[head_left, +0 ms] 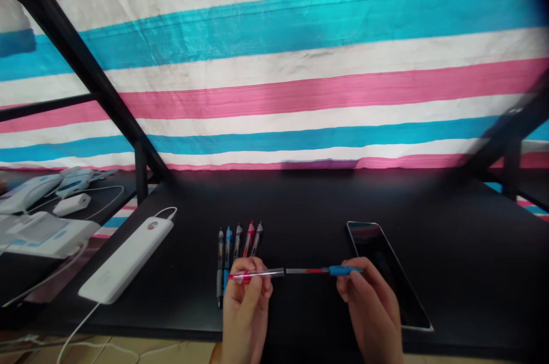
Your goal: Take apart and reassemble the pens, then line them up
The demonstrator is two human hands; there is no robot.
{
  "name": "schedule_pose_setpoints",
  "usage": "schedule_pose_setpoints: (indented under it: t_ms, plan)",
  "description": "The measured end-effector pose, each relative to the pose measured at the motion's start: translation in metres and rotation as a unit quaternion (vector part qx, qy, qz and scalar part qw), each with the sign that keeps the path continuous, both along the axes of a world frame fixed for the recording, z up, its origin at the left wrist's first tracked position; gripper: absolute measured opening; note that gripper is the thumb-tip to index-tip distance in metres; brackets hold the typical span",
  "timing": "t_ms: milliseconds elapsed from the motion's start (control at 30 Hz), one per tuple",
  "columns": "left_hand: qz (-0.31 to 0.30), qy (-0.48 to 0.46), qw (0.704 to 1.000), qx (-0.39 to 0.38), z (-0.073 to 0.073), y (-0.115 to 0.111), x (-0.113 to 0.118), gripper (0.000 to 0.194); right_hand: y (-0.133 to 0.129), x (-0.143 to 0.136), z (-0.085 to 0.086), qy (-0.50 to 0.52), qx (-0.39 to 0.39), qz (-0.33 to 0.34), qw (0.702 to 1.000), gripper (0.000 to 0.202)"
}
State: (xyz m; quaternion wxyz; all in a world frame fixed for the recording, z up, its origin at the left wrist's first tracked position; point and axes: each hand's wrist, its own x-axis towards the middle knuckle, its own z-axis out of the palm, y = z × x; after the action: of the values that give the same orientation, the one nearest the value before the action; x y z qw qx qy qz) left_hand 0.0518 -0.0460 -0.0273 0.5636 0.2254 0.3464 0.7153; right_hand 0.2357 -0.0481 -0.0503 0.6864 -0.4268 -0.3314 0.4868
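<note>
My left hand (249, 295) is closed in a pinch round a clear pen barrel (274, 273) with a red end, which points left. Between the thumb and fingers of my right hand (369, 298) is a blue pen grip section (341, 270). From it a pen refill (306, 271) with red ink sticks out to the left. The refill's tip is in line with the barrel's open end, and the two lie very close; whether they touch I cannot tell. Behind my left hand several pens (238, 241) with black, blue and red parts lie side by side, their lower parts partly hidden.
A smartphone (390, 267) lies beside my right hand on the black table (300, 204). At left is a white power bank (128, 258) with a cable. Further left sit white devices (51, 232) and cords. Black frame bars (86, 67) and a striped sheet (300, 84) stand behind.
</note>
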Motion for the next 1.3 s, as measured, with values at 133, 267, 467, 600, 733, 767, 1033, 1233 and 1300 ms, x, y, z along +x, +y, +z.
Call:
schedule_pose_setpoints:
  t_ms: [133,267,467,600,733,767,1033,1233,1300]
  plan:
    - [-0.009,0.011,1.000,-0.001,0.002,0.001,0.001,0.024,0.001,0.000,-0.001,-0.019,0.000,-0.001,1.000,0.022]
    - [-0.021,0.032,0.999,0.009,0.001,-0.001,0.001,0.022,-0.002,0.001,-0.001,-0.109,-0.009,0.027,0.994,0.019]
    - [-0.018,0.058,0.998,0.013,-0.003,0.000,0.003,0.022,-0.003,-0.001,0.000,-0.267,0.040,0.097,0.958,0.016]
    - [-0.012,0.070,0.997,0.004,-0.001,0.003,0.005,0.024,0.000,-0.003,-0.003,-0.292,0.056,0.066,0.952,0.013]
    - [-0.006,0.092,0.996,-0.011,0.001,0.005,0.006,0.026,-0.001,-0.003,-0.002,-0.286,0.058,0.045,0.955,0.012]
    - [-0.005,0.099,0.995,-0.012,0.002,0.005,0.006,0.026,-0.001,-0.003,-0.001,-0.282,0.055,0.040,0.957,0.012]
    - [-0.017,0.104,0.994,-0.028,0.004,0.003,0.005,0.029,0.000,-0.006,0.013,-0.309,0.018,0.134,0.941,0.046]
    - [0.017,0.069,0.997,-0.039,0.001,0.005,0.005,0.032,0.000,-0.012,0.008,-0.277,0.038,0.120,0.953,0.034]
    - [0.013,0.069,0.997,-0.043,0.001,0.006,0.005,0.032,0.000,-0.012,0.007,-0.262,0.043,0.112,0.958,0.019]
